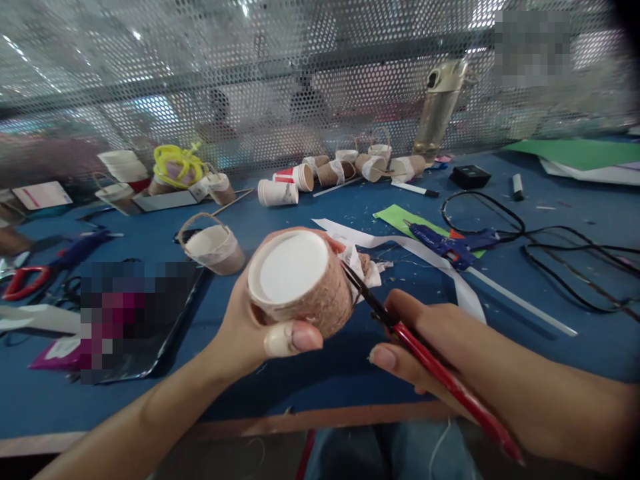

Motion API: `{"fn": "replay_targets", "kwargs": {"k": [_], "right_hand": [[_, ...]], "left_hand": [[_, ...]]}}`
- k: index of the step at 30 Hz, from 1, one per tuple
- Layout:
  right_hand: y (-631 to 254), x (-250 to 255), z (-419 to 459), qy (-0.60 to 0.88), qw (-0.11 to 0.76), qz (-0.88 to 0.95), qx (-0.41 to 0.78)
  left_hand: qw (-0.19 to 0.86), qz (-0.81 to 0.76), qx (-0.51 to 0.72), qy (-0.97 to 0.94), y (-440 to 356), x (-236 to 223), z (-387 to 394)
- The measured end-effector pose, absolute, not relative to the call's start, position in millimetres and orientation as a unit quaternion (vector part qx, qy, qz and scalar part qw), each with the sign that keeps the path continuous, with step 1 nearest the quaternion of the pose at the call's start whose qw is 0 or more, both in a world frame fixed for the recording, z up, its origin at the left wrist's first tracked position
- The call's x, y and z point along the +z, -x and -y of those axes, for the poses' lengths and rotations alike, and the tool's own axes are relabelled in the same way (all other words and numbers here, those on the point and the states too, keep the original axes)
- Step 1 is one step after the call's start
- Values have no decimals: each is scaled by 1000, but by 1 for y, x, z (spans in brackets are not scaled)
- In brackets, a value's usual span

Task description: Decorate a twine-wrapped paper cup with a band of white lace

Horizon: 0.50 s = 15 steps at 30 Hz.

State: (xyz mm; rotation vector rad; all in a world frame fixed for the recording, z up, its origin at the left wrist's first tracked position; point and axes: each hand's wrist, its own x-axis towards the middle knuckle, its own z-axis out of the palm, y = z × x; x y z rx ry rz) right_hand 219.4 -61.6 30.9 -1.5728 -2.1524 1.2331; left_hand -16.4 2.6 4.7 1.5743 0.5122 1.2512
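Observation:
My left hand (250, 327) is wrapped round a paper cup (295, 267) covered in brown, rough-textured wrapping. The cup is tilted, with its round white base turned toward me. A strip is taped round my left thumb. In my right hand (425, 333) are red-handled scissors (440, 370), seen nearly edge-on. Their narrow dark tips touch or lie close to the cup's right side; I cannot tell which. Just behind those tips is a bunched piece of white lace and brown material (367, 270), partly hidden by the cup.
A small handled cup basket (215, 248) stands left of the cup. To the right lie a blue glue gun (450, 243) with its cord and a white ribbon (400, 241). Wrapped cups (373, 167) and a bottle (437, 113) line the mesh screen. A dark pouch (165, 320) lies left.

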Motion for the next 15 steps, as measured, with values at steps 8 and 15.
{"fn": "replay_targets", "kwargs": {"k": [8,15], "right_hand": [[-217,33,60,547,36,746,377],[-226,11,59,521,85,786,322]], "left_hand": [[516,-186,506,-666,13,2,-10],[565,-139,455,-674,14,3,-13]]}}
